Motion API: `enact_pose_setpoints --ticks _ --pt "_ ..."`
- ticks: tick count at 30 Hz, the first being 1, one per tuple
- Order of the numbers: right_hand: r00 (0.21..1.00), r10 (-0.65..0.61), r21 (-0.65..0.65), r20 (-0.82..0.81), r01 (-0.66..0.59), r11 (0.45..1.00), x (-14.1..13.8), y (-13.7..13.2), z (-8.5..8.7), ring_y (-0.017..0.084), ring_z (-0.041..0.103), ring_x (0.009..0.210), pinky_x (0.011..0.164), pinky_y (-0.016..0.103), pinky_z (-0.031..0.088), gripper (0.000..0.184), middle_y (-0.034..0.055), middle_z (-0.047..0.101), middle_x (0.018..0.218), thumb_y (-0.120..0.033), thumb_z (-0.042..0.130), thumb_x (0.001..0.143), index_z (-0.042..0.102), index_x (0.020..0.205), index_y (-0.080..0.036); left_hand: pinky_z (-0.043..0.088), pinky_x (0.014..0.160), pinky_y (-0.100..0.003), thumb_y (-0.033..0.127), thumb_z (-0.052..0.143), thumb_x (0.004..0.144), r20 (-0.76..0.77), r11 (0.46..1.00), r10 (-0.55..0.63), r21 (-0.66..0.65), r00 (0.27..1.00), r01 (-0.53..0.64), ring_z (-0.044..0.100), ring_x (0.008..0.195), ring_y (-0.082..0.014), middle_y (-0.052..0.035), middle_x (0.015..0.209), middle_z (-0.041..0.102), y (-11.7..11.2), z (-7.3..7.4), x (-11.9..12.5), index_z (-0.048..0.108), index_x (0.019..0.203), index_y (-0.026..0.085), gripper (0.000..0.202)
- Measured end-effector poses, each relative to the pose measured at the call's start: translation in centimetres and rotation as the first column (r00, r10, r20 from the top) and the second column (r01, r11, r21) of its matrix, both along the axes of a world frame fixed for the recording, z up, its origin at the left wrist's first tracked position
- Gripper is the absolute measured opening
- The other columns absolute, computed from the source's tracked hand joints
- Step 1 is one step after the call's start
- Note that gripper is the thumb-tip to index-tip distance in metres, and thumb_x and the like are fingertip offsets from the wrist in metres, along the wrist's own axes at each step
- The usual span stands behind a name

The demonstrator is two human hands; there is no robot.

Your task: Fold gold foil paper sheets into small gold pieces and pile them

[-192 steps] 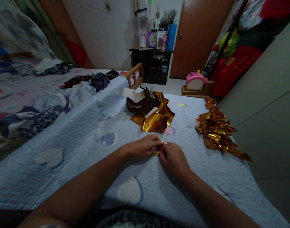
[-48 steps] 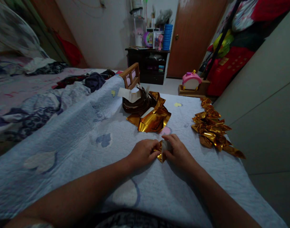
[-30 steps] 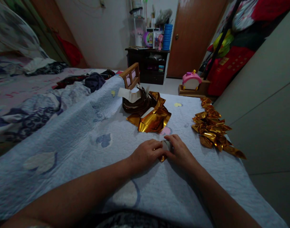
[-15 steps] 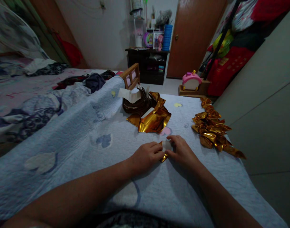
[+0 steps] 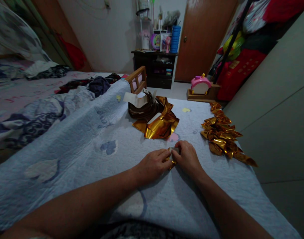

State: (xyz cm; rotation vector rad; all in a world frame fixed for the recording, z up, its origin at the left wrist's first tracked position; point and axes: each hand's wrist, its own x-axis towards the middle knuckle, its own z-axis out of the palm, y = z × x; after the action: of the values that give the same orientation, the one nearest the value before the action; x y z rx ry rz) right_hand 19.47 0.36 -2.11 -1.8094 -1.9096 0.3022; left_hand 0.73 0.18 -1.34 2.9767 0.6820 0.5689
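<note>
A small piece of gold foil paper [image 5: 172, 156] lies on the light blue quilt [image 5: 97, 156], pinched between both my hands. My left hand [image 5: 153, 164] presses its left side with curled fingers. My right hand [image 5: 188, 157] grips its right side, fingers closed over the fold. Only a sliver of the foil shows between the fingertips.
A stack of gold foil sheets [image 5: 160, 126] lies just beyond my hands, beside a dark brown basket [image 5: 142, 108] holding white paper. A heap of folded gold pieces [image 5: 223, 134] sits at the right near the quilt's edge. Rumpled bedding [image 5: 29, 116] lies at the left. A grey wall panel [image 5: 278, 109] stands close on the right.
The foil piece stood up between my fingers earlier; it is now pressed flatter and more covered. My hands have drawn closer together on it.
</note>
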Motion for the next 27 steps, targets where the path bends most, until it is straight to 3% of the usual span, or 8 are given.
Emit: enact_pose_setpoints --ticks 7,17,27 --pt "0.999 0.024 -0.015 -0.033 -0.025 1.000 0.1 0.1 0.0 0.020 0.055 0.072 0.068 0.030 0.036 0.006 0.0031 0.062 0.075 -0.015 0.062 0.082 0.061 0.078 -0.019 0.057 0.098 -0.039 0.019 0.055 0.100 -0.013 1.000 0.010 0.021 1.000 -0.009 0.061 0.121 -0.0250 -0.0136 0.124 0.065 0.0 -0.1 0.0 0.064 0.100 0.015 0.010" --pt "0.973 0.193 0.002 -0.130 -0.194 0.981 0.9 -1.1 0.3 0.019 0.061 0.081 0.076 0.029 0.044 0.017 0.0040 0.065 0.083 -0.007 0.059 0.082 0.071 0.086 -0.019 0.058 0.084 -0.036 0.023 0.057 0.099 -0.030 1.000 0.007 0.029 1.000 -0.006 0.065 0.095 -0.0213 -0.0082 0.104 0.068 0.2 0.0 0.1 0.066 0.091 0.017 0.014" --pt "0.962 0.251 0.021 -0.105 -0.250 0.968 0.9 -1.3 0.3 0.018 0.061 0.080 0.075 0.028 0.044 0.018 0.0041 0.065 0.082 -0.010 0.057 0.089 0.073 0.087 -0.019 0.057 0.081 -0.035 0.024 0.053 0.102 -0.005 0.999 -0.010 0.032 1.000 0.010 0.064 0.094 -0.0201 -0.0074 0.106 0.068 0.0 0.3 0.0 0.066 0.093 0.016 0.018"
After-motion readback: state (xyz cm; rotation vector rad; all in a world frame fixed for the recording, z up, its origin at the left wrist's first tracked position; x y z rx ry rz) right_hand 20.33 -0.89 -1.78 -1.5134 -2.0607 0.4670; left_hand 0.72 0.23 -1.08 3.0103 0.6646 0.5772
